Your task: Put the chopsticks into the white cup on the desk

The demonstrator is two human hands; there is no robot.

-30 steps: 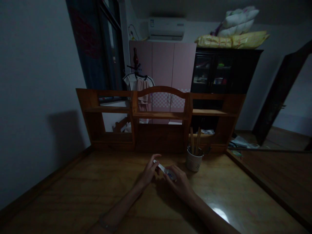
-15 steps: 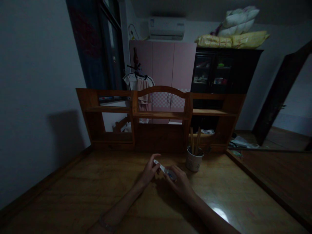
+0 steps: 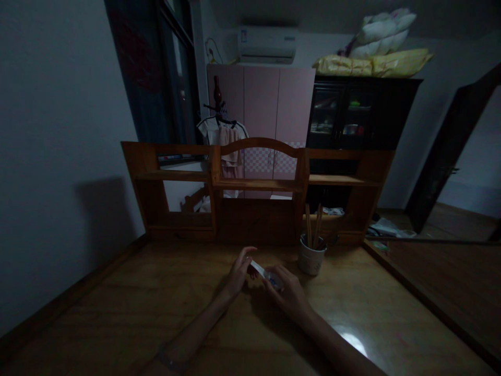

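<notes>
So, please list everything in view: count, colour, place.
Patterned spoon: 1, white-blue, centre
Round holder: 1, whitish, right of spoon
Thin sticks: several, tan, in holder
Wooden table: 1, brown, foreground
Wooden shelf: 1, brown, on table
Wardrobe: 1, pink, behind shelf
Tall cabinet: 1, black, beside wardrobe
Plump bags: several, yellow, white, atop cabinet
Air conditioner: 1, white, above wardrobe
Hanging clothes: several, pale, behind shelf
Door: 1, dark, right
Left hand: 1, bare, at spoon
Right hand: 1, bare, holding spoon
</notes>
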